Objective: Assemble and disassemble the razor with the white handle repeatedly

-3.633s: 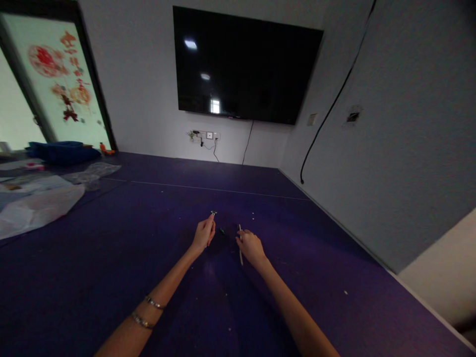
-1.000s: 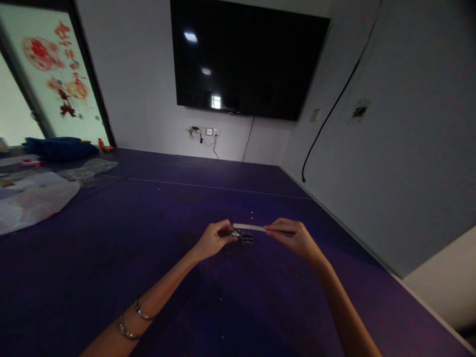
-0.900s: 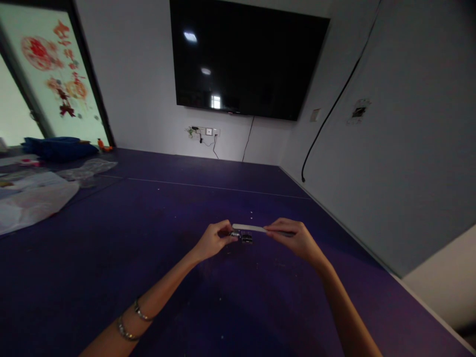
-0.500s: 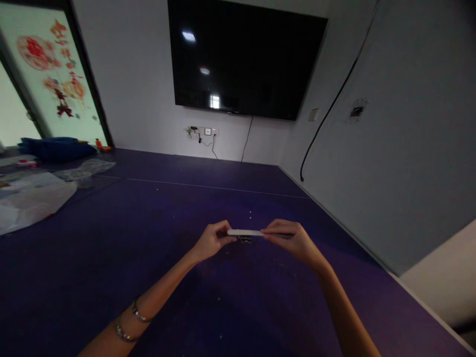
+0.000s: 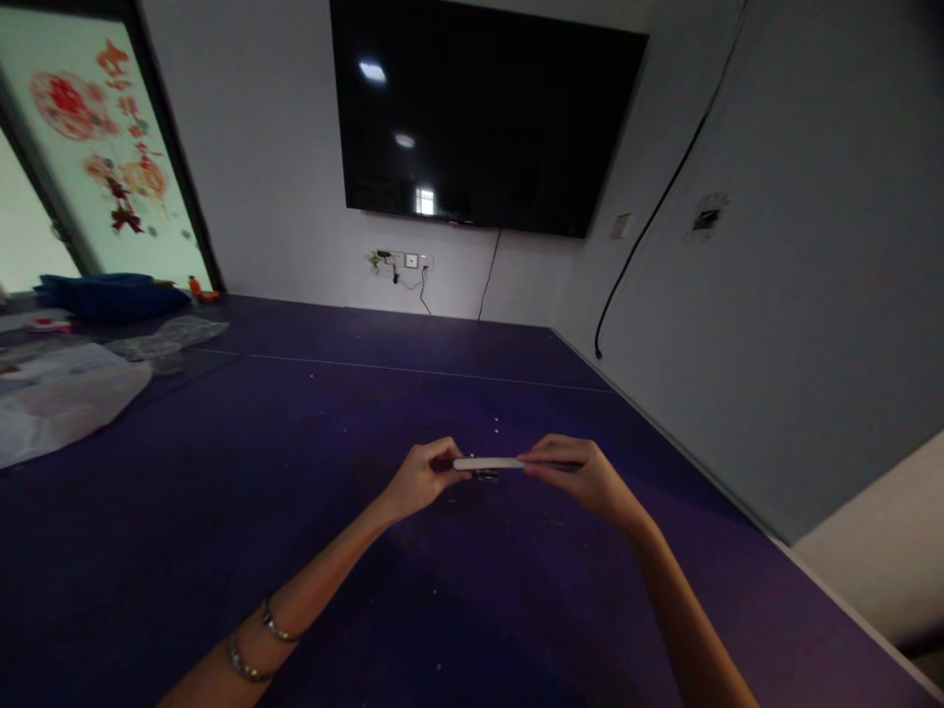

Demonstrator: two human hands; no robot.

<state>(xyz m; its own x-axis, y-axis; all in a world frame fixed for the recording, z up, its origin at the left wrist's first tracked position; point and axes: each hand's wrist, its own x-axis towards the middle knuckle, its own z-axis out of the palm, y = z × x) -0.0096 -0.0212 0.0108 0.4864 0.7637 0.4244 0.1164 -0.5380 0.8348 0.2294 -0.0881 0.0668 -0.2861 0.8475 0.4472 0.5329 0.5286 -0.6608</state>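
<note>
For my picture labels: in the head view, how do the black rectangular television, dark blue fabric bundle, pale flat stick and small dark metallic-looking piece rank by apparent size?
1. Black rectangular television
2. Dark blue fabric bundle
3. Pale flat stick
4. Small dark metallic-looking piece, partly covered, so ranked by what shows

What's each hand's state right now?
Left hand: closed on a small dark part, partly hidden.
Right hand: closed on a pale flat strip.
</note>
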